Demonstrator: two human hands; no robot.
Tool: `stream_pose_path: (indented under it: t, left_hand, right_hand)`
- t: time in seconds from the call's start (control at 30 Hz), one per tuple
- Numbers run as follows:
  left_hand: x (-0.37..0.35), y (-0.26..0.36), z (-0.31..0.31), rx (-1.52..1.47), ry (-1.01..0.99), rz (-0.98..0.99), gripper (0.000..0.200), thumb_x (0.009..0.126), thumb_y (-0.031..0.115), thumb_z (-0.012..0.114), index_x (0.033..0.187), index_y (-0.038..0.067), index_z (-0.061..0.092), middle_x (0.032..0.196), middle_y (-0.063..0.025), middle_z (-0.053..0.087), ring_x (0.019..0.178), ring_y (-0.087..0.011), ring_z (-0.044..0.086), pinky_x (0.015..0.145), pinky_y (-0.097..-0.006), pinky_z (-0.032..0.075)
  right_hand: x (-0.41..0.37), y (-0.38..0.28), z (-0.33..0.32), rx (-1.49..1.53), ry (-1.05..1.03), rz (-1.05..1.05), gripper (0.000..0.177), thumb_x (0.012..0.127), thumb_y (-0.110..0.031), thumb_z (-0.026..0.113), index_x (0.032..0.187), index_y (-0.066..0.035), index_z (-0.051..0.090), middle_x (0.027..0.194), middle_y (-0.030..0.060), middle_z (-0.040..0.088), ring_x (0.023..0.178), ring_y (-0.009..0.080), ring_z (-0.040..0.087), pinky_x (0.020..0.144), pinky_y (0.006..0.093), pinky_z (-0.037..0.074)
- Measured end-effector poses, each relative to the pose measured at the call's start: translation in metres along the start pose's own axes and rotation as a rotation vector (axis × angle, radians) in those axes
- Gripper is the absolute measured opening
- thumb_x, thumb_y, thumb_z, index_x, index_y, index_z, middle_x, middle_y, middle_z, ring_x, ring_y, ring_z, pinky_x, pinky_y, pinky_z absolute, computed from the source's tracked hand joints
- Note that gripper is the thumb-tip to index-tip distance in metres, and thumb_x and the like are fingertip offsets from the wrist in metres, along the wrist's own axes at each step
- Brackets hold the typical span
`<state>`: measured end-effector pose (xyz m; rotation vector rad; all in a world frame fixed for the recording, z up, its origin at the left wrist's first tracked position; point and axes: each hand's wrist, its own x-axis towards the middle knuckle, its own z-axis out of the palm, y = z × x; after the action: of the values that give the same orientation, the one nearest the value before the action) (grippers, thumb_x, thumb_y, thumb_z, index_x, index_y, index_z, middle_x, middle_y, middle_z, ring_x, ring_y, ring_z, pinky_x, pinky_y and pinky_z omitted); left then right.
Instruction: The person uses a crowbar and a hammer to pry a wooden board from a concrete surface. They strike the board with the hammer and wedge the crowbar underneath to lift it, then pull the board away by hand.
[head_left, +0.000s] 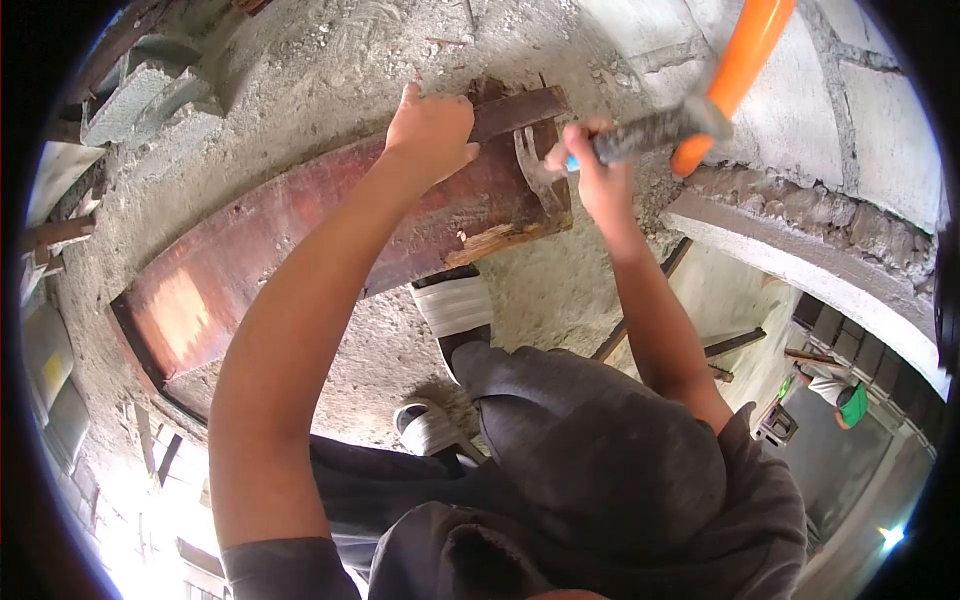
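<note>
My right hand (600,180) is closed around the blue and black handle of a claw hammer (640,138). The hammer's curved metal claw lies against the right end of a long reddish-brown wooden panel (330,240), near its framed edge. At that end the wood is splintered along the lower side. My left hand (432,128) is wrapped over the panel's upper edge, its fingertips partly hidden. From beside this hand a dark red wooden strip (520,113) runs to the panel's right corner. The panel rests tilted above the rough ground, close to my feet.
An orange pipe (745,60) rises at the upper right by a wall of pale blocks (790,110). Grey blocks (155,95) are stacked at the upper left. My wrapped feet (452,305) stand below the panel. Another person (845,398) is far off at lower right.
</note>
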<state>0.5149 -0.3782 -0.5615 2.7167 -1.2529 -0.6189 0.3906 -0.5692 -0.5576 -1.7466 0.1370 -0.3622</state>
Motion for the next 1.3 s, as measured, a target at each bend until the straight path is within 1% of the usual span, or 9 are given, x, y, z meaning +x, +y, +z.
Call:
stream_pose_path:
  t: [0.07,0.33,0.53,0.63,0.7,0.8,0.93,1.13,1.3]
  left_hand:
    - [0.001,0.0,0.008,0.007,0.02,-0.008,0.045,0.087,0.04,0.066,0.112,0.002,0.062,0.107,-0.0113,0.068,0.106,-0.0278,0.064,0.109,-0.0483,0.033]
    - [-0.006,0.002,0.01,0.052,0.09,0.027,0.049,0.086,0.043,0.065,0.117,0.005,0.057,0.11,-0.0091,0.065,0.113,-0.0246,0.058,0.108,-0.0489,0.031]
    - [-0.009,0.005,0.01,0.089,0.012,-0.009,0.058,0.086,0.048,0.064,0.128,0.008,0.055,0.119,-0.0071,0.063,0.122,-0.0232,0.051,0.113,-0.0515,0.025]
    - [-0.019,-0.003,0.019,0.116,0.084,-0.022,0.062,0.093,0.052,0.054,0.135,0.006,0.05,0.128,-0.01,0.058,0.128,-0.028,0.047,0.116,-0.0529,0.022]
    - [-0.031,-0.014,0.036,-0.073,0.357,-0.092,0.072,0.095,0.061,0.042,0.144,0.008,0.039,0.136,-0.0141,0.052,0.134,-0.0317,0.042,0.116,-0.0526,0.024]
    - [-0.05,-0.05,0.035,-0.203,0.319,-0.294,0.078,0.095,0.066,0.034,0.147,0.008,0.034,0.14,-0.017,0.049,0.137,-0.033,0.038,0.116,-0.0513,0.025]
    - [-0.065,-0.093,0.063,-0.413,0.625,-0.473,0.056,0.097,0.053,0.045,0.126,0.006,0.056,0.121,-0.0175,0.06,0.117,-0.0365,0.053,0.102,-0.0488,0.039]
    - [-0.069,-0.108,0.109,-0.135,0.641,-0.484,0.036,0.098,0.038,0.049,0.096,0.005,0.063,0.102,-0.0137,0.064,0.101,-0.0333,0.058,0.091,-0.0462,0.043]
    - [-0.071,-0.102,0.107,-0.161,0.543,-0.503,0.032,0.099,0.036,0.048,0.091,0.008,0.063,0.096,-0.0094,0.066,0.096,-0.0298,0.06,0.088,-0.0448,0.043]
  right_hand:
    - [0.016,0.001,0.0,0.199,0.195,0.34,0.026,0.093,-0.023,0.068,0.081,-0.006,0.053,0.059,0.0004,0.054,0.049,0.0106,0.048,0.05,0.028,0.04]
    - [0.077,0.02,-0.014,0.158,0.302,0.716,0.035,0.089,-0.027,0.071,0.072,-0.012,0.044,0.053,-0.0053,0.034,0.044,0.0099,0.035,0.046,0.028,0.031]
    - [0.11,0.027,0.004,0.218,0.235,0.53,0.033,0.088,-0.021,0.07,0.072,-0.007,0.045,0.053,-0.0005,0.036,0.043,0.013,0.035,0.044,0.0321,0.031]
    - [0.092,0.024,0.004,0.238,0.246,0.455,0.035,0.089,-0.022,0.069,0.069,-0.008,0.044,0.051,0.0007,0.038,0.042,0.0143,0.035,0.044,0.0331,0.032]
    - [0.09,0.022,-0.002,0.281,0.209,0.447,0.035,0.089,-0.023,0.069,0.068,-0.008,0.044,0.052,0.0012,0.04,0.042,0.0145,0.035,0.045,0.0331,0.032]
    - [0.098,0.019,-0.002,0.336,0.093,0.416,0.037,0.089,-0.026,0.069,0.067,-0.01,0.044,0.054,0.0007,0.043,0.042,0.0144,0.036,0.045,0.0324,0.032]
    - [0.121,0.008,0.005,0.166,0.145,0.491,0.039,0.088,-0.03,0.071,0.067,-0.011,0.044,0.054,-0.0012,0.041,0.044,0.0136,0.036,0.046,0.0314,0.032]
    - [0.147,0.018,0.014,0.132,0.303,0.675,0.04,0.088,-0.032,0.071,0.066,-0.01,0.046,0.055,-0.0014,0.038,0.046,0.012,0.036,0.046,0.0294,0.031]
    - [0.164,0.029,0.025,-0.058,0.309,0.668,0.041,0.088,-0.034,0.071,0.068,-0.01,0.044,0.055,-0.0023,0.036,0.045,0.011,0.033,0.044,0.0282,0.029]
